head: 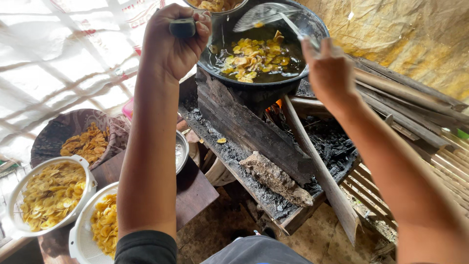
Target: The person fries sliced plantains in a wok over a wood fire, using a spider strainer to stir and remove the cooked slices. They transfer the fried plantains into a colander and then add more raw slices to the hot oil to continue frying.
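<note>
My left hand (171, 41) is closed around a dark handle (182, 27) at the left rim of a black wok (254, 84). Yellow chips (254, 59) float in dark oil inside the wok. My right hand (330, 71) grips the thin handle of a mesh skimmer (264, 15), whose head is raised over the far side of the oil. The wok sits on a charred wooden stove frame (249, 129) with a small flame (278, 105) under it.
At left, a white colander (85, 183) and a second white strainer (78, 239) hold pale raw slices. A cloth-lined basket (58, 132) holds fried chips. A metal bowl (182, 151) stands on a dark table. Firewood (405, 93) lies at right.
</note>
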